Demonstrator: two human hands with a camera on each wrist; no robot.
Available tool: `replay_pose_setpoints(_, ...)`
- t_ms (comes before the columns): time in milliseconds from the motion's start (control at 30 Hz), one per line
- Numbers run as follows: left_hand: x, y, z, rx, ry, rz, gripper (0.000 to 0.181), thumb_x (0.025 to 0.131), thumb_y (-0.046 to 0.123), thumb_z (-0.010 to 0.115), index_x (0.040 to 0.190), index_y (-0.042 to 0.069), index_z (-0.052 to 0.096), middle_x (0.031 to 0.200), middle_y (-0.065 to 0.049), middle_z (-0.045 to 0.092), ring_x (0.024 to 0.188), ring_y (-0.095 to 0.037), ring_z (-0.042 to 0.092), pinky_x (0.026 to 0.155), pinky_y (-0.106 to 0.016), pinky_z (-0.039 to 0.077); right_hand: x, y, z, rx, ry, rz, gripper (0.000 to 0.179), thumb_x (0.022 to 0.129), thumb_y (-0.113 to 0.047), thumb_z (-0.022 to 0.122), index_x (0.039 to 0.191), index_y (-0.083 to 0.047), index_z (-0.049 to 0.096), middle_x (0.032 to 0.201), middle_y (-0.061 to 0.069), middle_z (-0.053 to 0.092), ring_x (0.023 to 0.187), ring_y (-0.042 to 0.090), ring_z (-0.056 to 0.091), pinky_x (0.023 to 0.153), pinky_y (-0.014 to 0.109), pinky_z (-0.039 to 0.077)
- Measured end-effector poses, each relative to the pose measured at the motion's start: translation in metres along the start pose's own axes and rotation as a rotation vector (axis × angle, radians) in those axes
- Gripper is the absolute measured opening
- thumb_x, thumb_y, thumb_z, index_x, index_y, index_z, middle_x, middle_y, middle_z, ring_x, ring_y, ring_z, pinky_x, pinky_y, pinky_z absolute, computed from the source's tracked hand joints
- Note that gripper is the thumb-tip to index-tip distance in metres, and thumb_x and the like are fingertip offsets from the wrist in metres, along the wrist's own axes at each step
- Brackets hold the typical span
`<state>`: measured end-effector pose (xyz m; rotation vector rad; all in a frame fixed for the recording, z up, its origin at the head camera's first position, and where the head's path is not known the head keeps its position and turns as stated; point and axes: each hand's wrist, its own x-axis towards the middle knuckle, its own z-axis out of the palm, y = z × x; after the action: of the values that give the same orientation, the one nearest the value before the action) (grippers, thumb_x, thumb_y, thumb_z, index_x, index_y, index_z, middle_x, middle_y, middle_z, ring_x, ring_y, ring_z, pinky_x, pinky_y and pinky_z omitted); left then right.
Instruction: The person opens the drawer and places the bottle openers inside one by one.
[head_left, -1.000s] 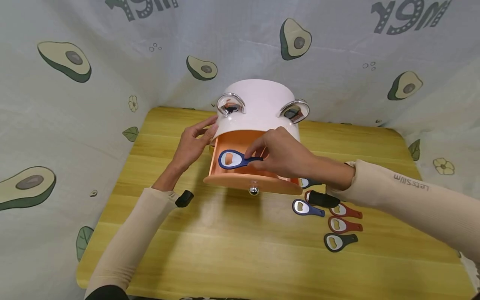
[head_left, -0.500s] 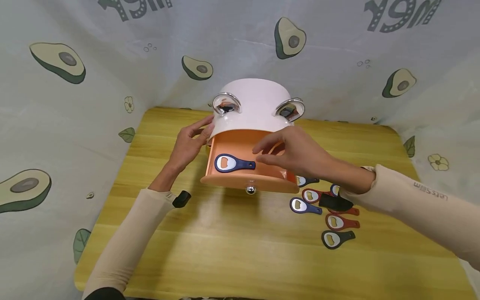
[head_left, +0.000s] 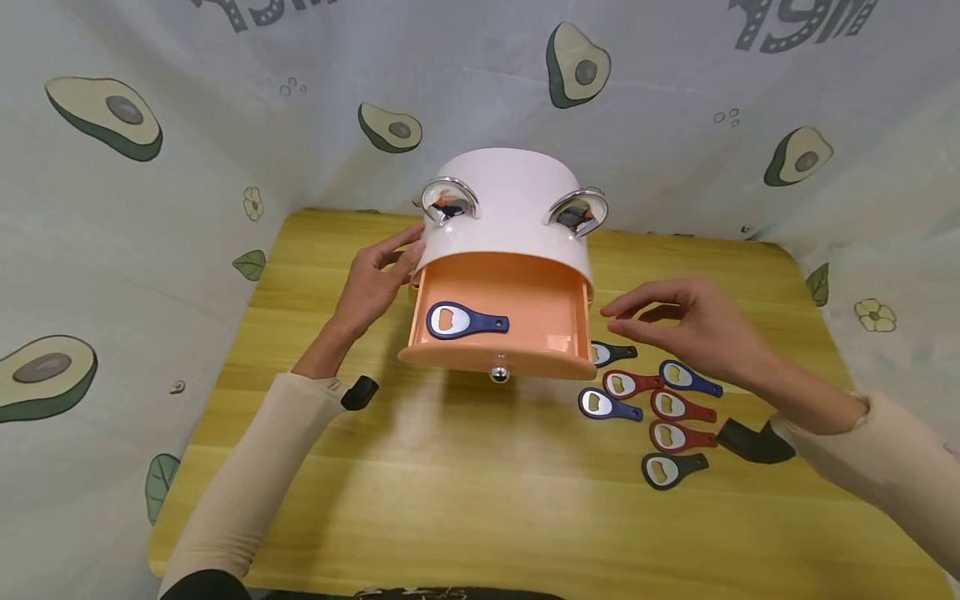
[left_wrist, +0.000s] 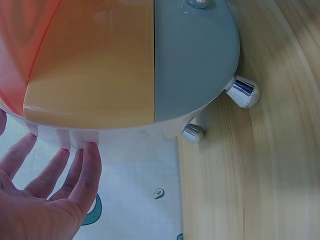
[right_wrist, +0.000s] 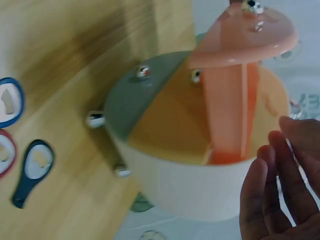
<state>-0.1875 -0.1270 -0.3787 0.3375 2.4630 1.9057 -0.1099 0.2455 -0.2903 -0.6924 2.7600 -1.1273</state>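
A blue bottle opener [head_left: 480, 322] lies flat in the pulled-out orange drawer [head_left: 538, 308] of a rounded white storage box [head_left: 517, 200] with two chrome ear-like handles. My left hand [head_left: 369, 287] rests on the box's left side; in the left wrist view the fingertips of that hand [left_wrist: 55, 200] touch the white wall, fingers fairly straight. To the right of the drawer hovers my right hand [head_left: 697, 325], fingers loosely bent and nothing in them. Below it on the table lie several bottle openers, among them a blue one [head_left: 609, 406], a red one [head_left: 682, 436] and a dark green one [head_left: 673, 470].
The box stands on short chrome feet [left_wrist: 243, 91] on a wooden table [head_left: 450, 500]. Its front also has yellow [left_wrist: 95, 65] and grey-green [left_wrist: 195, 60] panels. An avocado-print cloth [head_left: 480, 75] hangs behind the table.
My right hand has let go of the blue bottle opener in the drawer and moved out to the right, above the other openers. The left hand stays against the box.
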Motion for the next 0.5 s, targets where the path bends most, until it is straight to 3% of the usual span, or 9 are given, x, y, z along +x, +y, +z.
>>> replay_pose_setpoints(233, 0.0, 0.002, 0.0, 0.001, -0.006, 0.0, 0.044, 0.104, 0.034, 0.055, 0.146, 0.022, 0.054, 0.148, -0.002, 0.054, 0.126, -0.024, 0.058, 0.095, -0.035, 0.057, -0.036, 0.04, -0.004, 0.042, -0.005, 0.06, 0.017, 0.09, -0.002, 0.072, 0.104, -0.01, 0.077, 0.099, -0.011, 0.075, 0.087, 0.002, 0.067, 0.076, 0.012, 0.056)
replay_pose_setpoints(500, 0.0, 0.002, 0.0, 0.001, -0.008, -0.003, 0.042, 0.105, 0.029, 0.054, 0.146, 0.022, 0.054, 0.15, -0.002, 0.052, 0.127, -0.026, 0.057, 0.096, -0.037, 0.056, -0.068, 0.092, -0.004, 0.092, -0.122, 0.035, 0.021, 0.088, 0.004, 0.072, 0.101, -0.012, 0.075, 0.101, -0.008, 0.073, 0.089, 0.005, 0.066, 0.075, 0.012, 0.054)
